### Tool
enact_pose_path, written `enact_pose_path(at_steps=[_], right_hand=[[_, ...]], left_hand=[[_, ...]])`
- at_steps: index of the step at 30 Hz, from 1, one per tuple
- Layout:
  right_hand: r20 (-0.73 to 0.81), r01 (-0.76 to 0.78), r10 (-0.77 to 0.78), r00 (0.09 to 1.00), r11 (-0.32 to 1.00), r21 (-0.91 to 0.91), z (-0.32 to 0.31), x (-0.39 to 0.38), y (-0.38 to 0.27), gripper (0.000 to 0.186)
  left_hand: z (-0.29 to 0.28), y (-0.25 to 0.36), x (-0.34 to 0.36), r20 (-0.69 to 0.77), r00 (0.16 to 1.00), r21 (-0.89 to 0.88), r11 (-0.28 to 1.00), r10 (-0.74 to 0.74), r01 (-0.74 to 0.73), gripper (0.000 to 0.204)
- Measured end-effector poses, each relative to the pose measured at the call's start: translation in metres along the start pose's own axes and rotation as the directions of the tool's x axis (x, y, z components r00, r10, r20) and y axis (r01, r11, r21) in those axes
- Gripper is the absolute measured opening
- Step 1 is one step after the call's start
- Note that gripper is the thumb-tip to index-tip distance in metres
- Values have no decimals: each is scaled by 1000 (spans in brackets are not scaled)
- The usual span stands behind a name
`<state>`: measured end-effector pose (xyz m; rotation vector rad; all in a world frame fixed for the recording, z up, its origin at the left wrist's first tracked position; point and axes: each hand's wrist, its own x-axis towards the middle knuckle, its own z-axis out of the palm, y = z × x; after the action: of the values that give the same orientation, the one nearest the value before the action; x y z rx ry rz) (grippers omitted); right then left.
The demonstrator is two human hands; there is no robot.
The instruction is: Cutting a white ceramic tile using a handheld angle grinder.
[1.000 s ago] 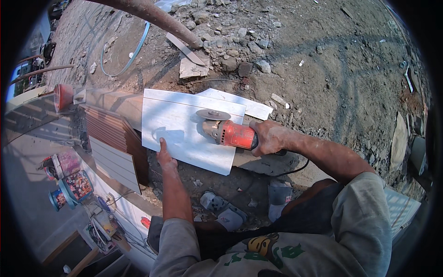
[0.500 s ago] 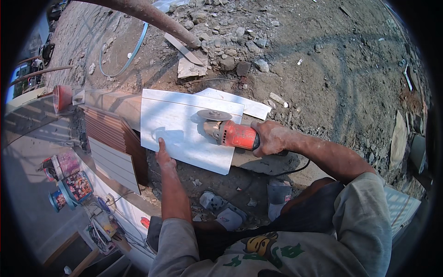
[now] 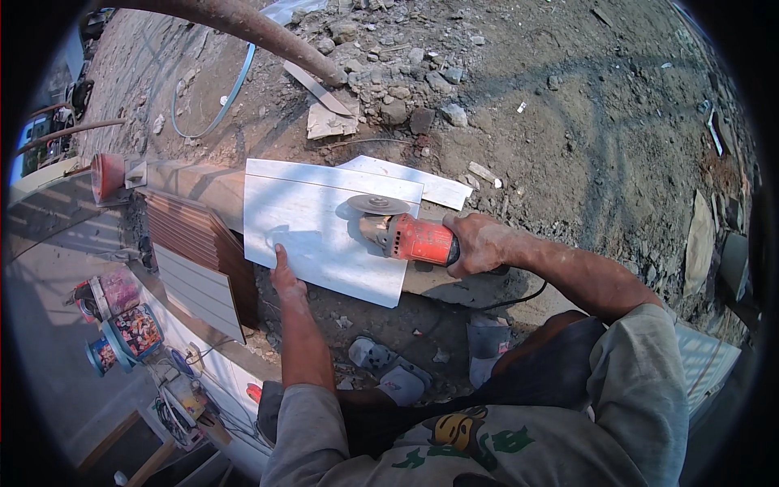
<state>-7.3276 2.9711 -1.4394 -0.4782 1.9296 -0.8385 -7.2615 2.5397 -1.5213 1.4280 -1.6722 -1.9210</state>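
My right hand (image 3: 480,246) is closed around the rear of a red angle grinder (image 3: 428,241), its cord trailing off below. The grinder's round cutting disc (image 3: 378,204) is over a white tile (image 3: 324,243), close to a line running along the tile's far edge. Whether the disc touches the tile cannot be made out. My left hand (image 3: 286,274) grips the tile's near left edge, thumb on top and the other fingers hidden beneath. Another white tile piece (image 3: 412,175) sticks out behind the first.
Brown ridged tiles (image 3: 191,235) and a striped panel (image 3: 197,286) lean at the left. Buckets (image 3: 136,329) stand farther left beside tangled cables. A rusty pole (image 3: 268,32) slants in from the top. Rubble (image 3: 398,93) covers the ground beyond, and my shod feet (image 3: 393,369) are below.
The whole view has shifted slightly, putting the ground and tile a little farther left. Relative to the tile, the grinder sits slightly farther right. Both hands keep their grips.
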Motion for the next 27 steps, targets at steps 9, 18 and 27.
enact_pose_path(at_steps=[9,18,27], right_hand=[[-29,12,-12,1000,1000,2,1,-4,7,58],[-29,8,-8,1000,1000,7,1,-11,12,59],[-10,-7,7,1000,1000,-6,0,-18,18,61]], left_hand=[[0,-2,1,7,1000,13,1000,-19,18,68],[6,0,-4,-32,999,40,999,-34,35,72],[6,-2,-5,-9,1000,32,999,-15,15,70]])
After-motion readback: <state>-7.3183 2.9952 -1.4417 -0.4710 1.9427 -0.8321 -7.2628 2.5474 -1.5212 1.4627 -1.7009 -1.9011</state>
